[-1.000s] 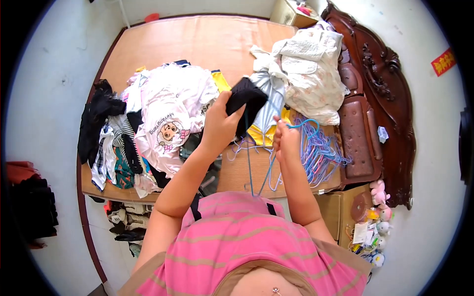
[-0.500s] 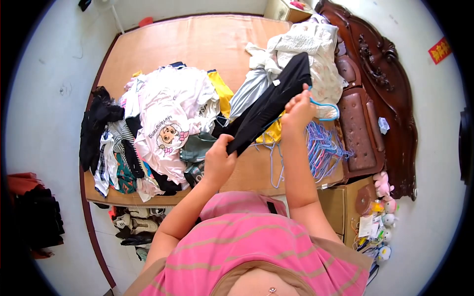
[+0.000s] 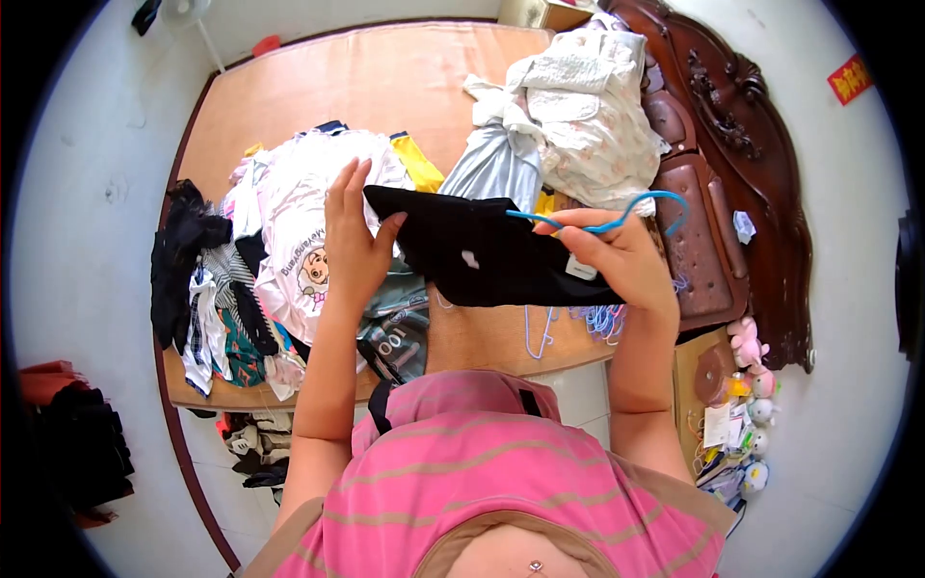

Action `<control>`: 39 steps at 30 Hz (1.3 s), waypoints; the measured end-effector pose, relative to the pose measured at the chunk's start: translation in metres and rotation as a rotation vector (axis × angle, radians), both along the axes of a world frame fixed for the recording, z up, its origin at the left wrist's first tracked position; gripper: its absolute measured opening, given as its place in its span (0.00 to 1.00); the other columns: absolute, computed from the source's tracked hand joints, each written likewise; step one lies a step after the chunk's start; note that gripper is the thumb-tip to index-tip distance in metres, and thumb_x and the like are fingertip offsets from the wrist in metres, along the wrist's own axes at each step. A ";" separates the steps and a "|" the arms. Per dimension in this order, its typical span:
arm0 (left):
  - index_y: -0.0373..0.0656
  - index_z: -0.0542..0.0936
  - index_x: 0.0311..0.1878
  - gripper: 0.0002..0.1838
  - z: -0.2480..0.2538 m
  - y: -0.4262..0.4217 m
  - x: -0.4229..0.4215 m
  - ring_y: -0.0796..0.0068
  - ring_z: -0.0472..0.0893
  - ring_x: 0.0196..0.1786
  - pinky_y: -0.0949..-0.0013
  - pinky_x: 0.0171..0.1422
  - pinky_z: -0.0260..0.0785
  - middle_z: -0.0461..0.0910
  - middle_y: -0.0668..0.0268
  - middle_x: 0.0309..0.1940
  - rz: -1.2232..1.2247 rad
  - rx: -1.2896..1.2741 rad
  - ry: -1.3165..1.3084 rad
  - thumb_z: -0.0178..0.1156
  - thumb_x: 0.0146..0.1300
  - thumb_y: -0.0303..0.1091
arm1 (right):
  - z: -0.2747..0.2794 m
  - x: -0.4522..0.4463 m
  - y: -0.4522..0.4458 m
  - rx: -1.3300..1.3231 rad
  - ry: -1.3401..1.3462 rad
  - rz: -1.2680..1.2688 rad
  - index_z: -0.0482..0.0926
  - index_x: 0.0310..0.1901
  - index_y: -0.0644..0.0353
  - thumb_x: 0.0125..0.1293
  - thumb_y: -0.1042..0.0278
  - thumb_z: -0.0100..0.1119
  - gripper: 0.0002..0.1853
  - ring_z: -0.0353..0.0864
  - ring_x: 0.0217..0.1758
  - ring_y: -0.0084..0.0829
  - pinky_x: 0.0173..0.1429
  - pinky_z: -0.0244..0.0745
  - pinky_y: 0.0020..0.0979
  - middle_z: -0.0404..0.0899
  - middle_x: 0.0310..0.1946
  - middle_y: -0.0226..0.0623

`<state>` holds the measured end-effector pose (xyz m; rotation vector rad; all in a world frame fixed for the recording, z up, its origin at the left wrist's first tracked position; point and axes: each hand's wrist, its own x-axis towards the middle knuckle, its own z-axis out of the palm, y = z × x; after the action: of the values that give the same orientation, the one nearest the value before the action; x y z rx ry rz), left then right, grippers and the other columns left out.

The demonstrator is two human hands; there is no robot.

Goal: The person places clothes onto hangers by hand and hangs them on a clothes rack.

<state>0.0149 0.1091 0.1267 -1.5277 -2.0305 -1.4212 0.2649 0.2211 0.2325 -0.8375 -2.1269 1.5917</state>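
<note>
A folded black garment (image 3: 472,252) is held up in front of me over the bed's near edge. A white tag shows near its right end and a small white patch near its middle. My right hand (image 3: 621,255) grips its right end together with a blue clothes hanger (image 3: 602,227), whose hook curves up to the right. My left hand (image 3: 358,241) is at the garment's left end, fingers stretched upward and thumb apart, touching or nearly touching the edge. Part of the hanger is hidden by the garment and my right hand.
A pile of clothes (image 3: 289,207) covers the bed's left part. White bedding (image 3: 593,116) lies at the back right beside the carved headboard (image 3: 742,125). Several hangers (image 3: 602,318) lie at the near right. Plush toys (image 3: 747,342) stand beside the bed.
The black garment was stretched slantwise between both hands; now it hangs level, folded shorter and nearer me. My left hand has moved up and opened; my right hand has come lower and nearer.
</note>
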 end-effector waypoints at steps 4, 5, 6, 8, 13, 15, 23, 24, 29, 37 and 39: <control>0.35 0.79 0.40 0.11 -0.020 -0.002 -0.019 0.51 0.78 0.36 0.63 0.42 0.69 0.79 0.54 0.31 -0.199 -0.308 -0.347 0.64 0.55 0.30 | 0.000 0.023 0.018 0.127 0.106 -0.021 0.82 0.42 0.66 0.66 0.68 0.56 0.11 0.63 0.28 0.09 0.31 0.57 0.16 0.73 0.24 0.19; 0.35 0.79 0.38 0.09 -0.019 -0.008 -0.023 0.53 0.78 0.34 0.64 0.41 0.69 0.78 0.55 0.29 -0.145 -0.215 -0.279 0.62 0.55 0.29 | 0.003 0.030 0.022 0.130 0.126 -0.078 0.82 0.41 0.66 0.65 0.68 0.56 0.10 0.66 0.29 0.11 0.32 0.60 0.17 0.75 0.26 0.21; 0.34 0.79 0.36 0.07 -0.017 -0.015 -0.026 0.54 0.77 0.31 0.65 0.39 0.69 0.77 0.56 0.27 -0.091 -0.124 -0.211 0.61 0.56 0.27 | 0.006 0.039 0.025 0.131 0.146 -0.134 0.82 0.40 0.66 0.64 0.69 0.57 0.10 0.69 0.30 0.12 0.33 0.62 0.18 0.78 0.27 0.23; 0.35 0.79 0.36 0.05 -0.004 -0.029 -0.025 0.58 0.77 0.31 0.68 0.38 0.68 0.76 0.55 0.27 -0.001 0.033 -0.260 0.59 0.56 0.24 | 0.012 0.045 0.027 0.123 0.038 -0.180 0.82 0.36 0.67 0.63 0.67 0.57 0.10 0.73 0.31 0.16 0.37 0.67 0.22 0.81 0.29 0.28; 0.36 0.80 0.35 0.06 -0.039 -0.031 -0.020 0.64 0.76 0.29 0.70 0.37 0.67 0.75 0.57 0.24 0.175 -0.020 -0.209 0.61 0.53 0.22 | -0.067 0.013 0.044 0.070 -0.008 -0.252 0.82 0.33 0.66 0.64 0.65 0.56 0.12 0.66 0.23 0.13 0.27 0.60 0.21 0.75 0.20 0.24; 0.39 0.80 0.40 0.11 -0.046 -0.032 -0.005 0.62 0.77 0.33 0.67 0.37 0.67 0.76 0.59 0.31 0.137 -0.129 -0.271 0.64 0.51 0.25 | -0.047 0.005 0.030 0.008 0.045 -0.346 0.83 0.34 0.66 0.64 0.65 0.56 0.12 0.64 0.22 0.13 0.27 0.58 0.20 0.73 0.20 0.23; 0.58 0.77 0.55 0.27 -0.016 -0.003 0.065 0.62 0.62 0.65 0.51 0.70 0.51 0.65 0.66 0.61 -0.308 -0.151 0.459 0.67 0.47 0.37 | -0.063 -0.041 0.002 -0.584 0.228 -0.060 0.78 0.41 0.62 0.65 0.65 0.57 0.09 0.53 0.12 0.08 0.14 0.42 0.17 0.64 0.15 0.18; 0.53 0.79 0.51 0.23 -0.019 0.000 0.069 0.68 0.67 0.62 0.50 0.70 0.52 0.69 0.69 0.59 -0.313 -0.166 0.409 0.65 0.47 0.34 | -0.065 -0.043 0.001 -0.663 0.279 -0.040 0.76 0.42 0.62 0.65 0.66 0.56 0.09 0.52 0.12 0.08 0.14 0.42 0.17 0.63 0.15 0.18; 0.48 0.80 0.32 0.09 -0.029 0.006 0.056 0.71 0.78 0.50 0.49 0.70 0.56 0.78 0.73 0.33 -0.357 -0.017 0.366 0.61 0.44 0.28 | -0.075 -0.046 0.011 -0.771 0.366 -0.175 0.72 0.42 0.60 0.67 0.68 0.52 0.06 0.49 0.10 0.10 0.13 0.40 0.18 0.58 0.15 0.17; 0.46 0.79 0.32 0.08 -0.019 -0.019 0.116 0.71 0.78 0.39 0.48 0.65 0.62 0.76 0.69 0.29 -0.904 -0.082 0.595 0.58 0.46 0.28 | -0.114 -0.079 0.029 -0.832 0.484 -0.492 0.69 0.39 0.57 0.66 0.70 0.49 0.03 0.49 0.12 0.12 0.14 0.41 0.19 0.57 0.16 0.18; 0.46 0.78 0.40 0.14 -0.013 -0.012 0.113 0.67 0.76 0.49 0.47 0.67 0.58 0.76 0.64 0.43 -0.789 -0.090 0.355 0.56 0.46 0.27 | -0.111 -0.080 0.026 -0.873 0.574 -0.453 0.68 0.37 0.55 0.65 0.71 0.49 0.01 0.49 0.12 0.13 0.14 0.41 0.20 0.57 0.16 0.19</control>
<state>0.1274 0.0968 0.1136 -2.5702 -1.3388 -1.1318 0.1847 0.2475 0.1215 -0.8569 -0.7476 2.1394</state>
